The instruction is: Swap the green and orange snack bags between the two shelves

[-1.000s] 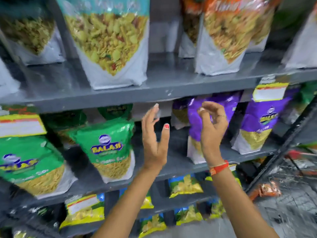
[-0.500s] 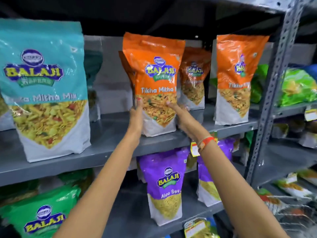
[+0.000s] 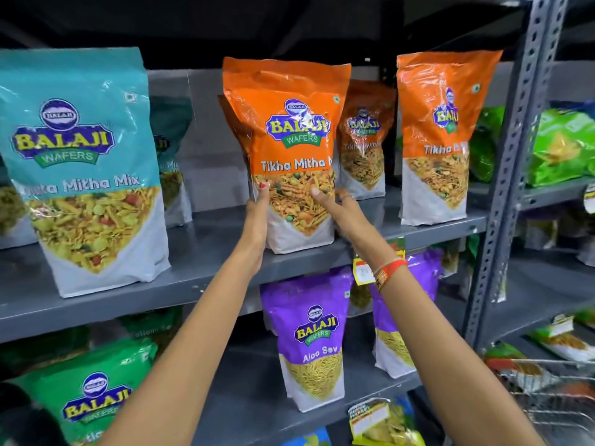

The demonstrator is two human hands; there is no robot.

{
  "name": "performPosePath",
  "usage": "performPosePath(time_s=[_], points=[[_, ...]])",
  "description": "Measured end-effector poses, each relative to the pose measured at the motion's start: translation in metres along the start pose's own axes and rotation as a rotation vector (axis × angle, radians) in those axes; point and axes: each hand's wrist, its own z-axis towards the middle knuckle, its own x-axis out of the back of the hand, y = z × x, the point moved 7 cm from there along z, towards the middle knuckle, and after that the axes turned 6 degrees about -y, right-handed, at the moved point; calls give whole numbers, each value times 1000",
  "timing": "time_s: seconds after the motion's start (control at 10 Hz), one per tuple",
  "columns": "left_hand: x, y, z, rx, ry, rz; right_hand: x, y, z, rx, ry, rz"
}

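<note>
Hands close on orange bag, upper shelf.
Empty a second ago, both now clasp its lower sides; it stands unlifted. Green bag waits below, so the swap is just starting.

Between the hands, the orange bag is glossy, crinkled plastic film (glare streaks across its front). Under it, the grey shelf looks like painted metal, matt; to their right, a perforated metal upright.
</note>
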Motion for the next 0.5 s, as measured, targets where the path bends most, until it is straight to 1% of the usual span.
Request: performPosePath(time_s=[0.2,0.3,0.4,0.5], points=[[-2,5,-8,-26,10,12,-2,-7,-9,4,-12,25],[-2,5,-10,-4,-10,63,-4,-9,-12,5,-35,18],[-2,11,-16,-1,-4,115,-2,-17,-19,-28,0,-103],[4,20,-22,-48,68,197,27,-52,-38,167,274,-50]])
